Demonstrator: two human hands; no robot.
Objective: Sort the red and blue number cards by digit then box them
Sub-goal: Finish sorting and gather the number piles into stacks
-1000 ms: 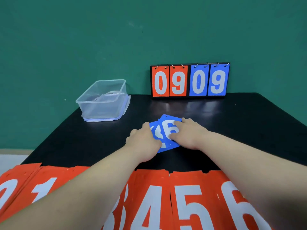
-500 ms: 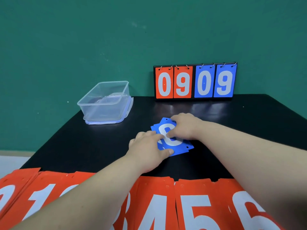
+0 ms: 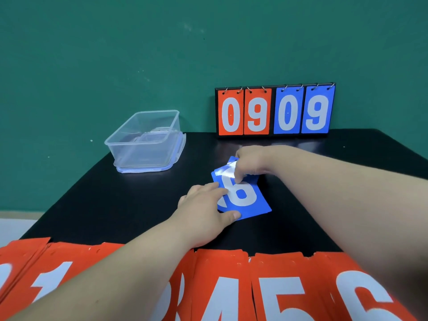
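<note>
A small stack of blue number cards [image 3: 245, 198] lies mid-table, its top card showing a white 6. My left hand [image 3: 203, 205] rests on the stack's near left side, fingers straight on top and thumb at the near edge. My right hand [image 3: 250, 163] pinches the far end of the top card and lifts that end slightly. Red number cards [image 3: 231, 286] lie in a row along the near edge, showing 0, 1, a hidden part, 4, 5, 6. My forearms cover part of that row.
A clear plastic box [image 3: 148, 137] stands on its lid at the back left of the black table [image 3: 115, 205]. A flip scoreboard [image 3: 275, 111] reading 09 in red and 09 in blue stands against the green wall.
My right hand slid from the middle of the blue stack to its far end and now pinches the top card. My left hand moved back, uncovering the 6.
</note>
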